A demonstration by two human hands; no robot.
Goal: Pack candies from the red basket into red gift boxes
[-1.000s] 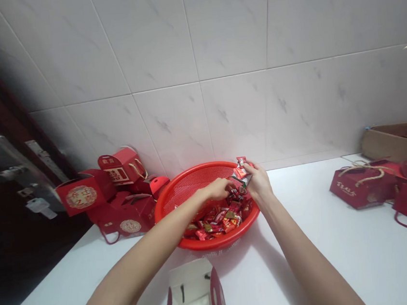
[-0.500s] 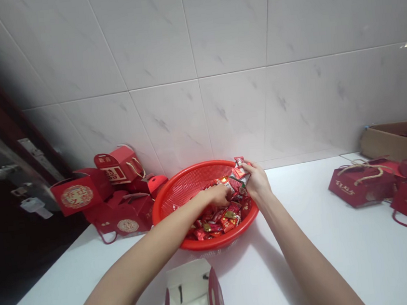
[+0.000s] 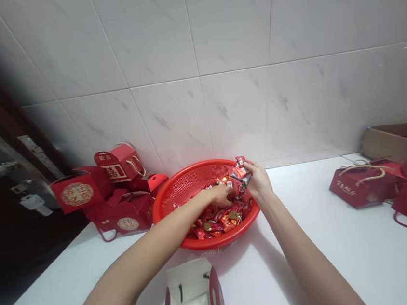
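A red plastic colander [image 3: 209, 242] stands on the white table, holding a heap of small wrapped candies [image 3: 228, 220], mostly red, some gold. My left hand [image 3: 221, 195] is down in the heap with its fingers curled; the fingertips are among the wrappers, so what they grip, if anything, is hidden. Over the colander's right rim, my right hand [image 3: 259, 179] is closed on several wrapped candies [image 3: 241, 170], red and silvery, that stick out past the thumb. An open gift box [image 3: 193, 299], white inside with dark red sides, sits nearest me below the colander.
Red gift boxes [image 3: 126, 214] are piled left of the colander, against the tiled wall [image 3: 171, 122]. More red boxes with rope handles [image 3: 356, 187] stand at the right, beside a cardboard carton [image 3: 384, 142]. A door handle with keys [image 3: 34, 203] is at far left.
My left hand has shifted slightly to the right within the candies, its fingers reaching further toward my right hand. The right hand keeps its candies in nearly the same place.
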